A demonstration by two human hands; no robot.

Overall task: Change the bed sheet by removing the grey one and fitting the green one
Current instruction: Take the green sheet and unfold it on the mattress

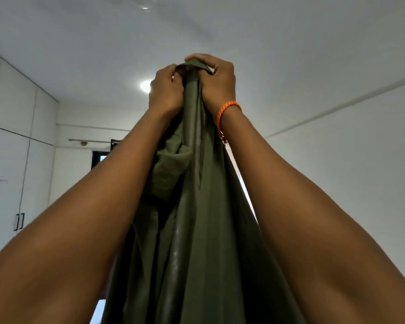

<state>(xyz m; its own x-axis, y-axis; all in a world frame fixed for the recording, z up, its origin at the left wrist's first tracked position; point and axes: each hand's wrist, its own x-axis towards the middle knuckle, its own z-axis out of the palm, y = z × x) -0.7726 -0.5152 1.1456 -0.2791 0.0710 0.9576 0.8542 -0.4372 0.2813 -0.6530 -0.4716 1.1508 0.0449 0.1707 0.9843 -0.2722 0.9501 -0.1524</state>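
While both arms stretched overhead toward the ceiling [267,43], the left hand [165,93] and the right hand [216,84] each clenched the top edge of the green sheet [197,218], fingers curled tight around bunched cloth, the two fists almost touching. An orange bracelet [227,113] circled the right wrist. The sheet hung straight down between the forearms in long vertical folds and ran out of the bottom of the head view; a loose wad of it sagged just below the left wrist. Its olive fabric looked thin and smooth, with a faint sheen along the central folds. White wardrobe doors [19,160] stood at left. Neither the bed nor the grey sheet was in view. The step in hand appeared to be shaking the green sheet open; the next move would likely call for drawing the hands apart along the edge to spread it.
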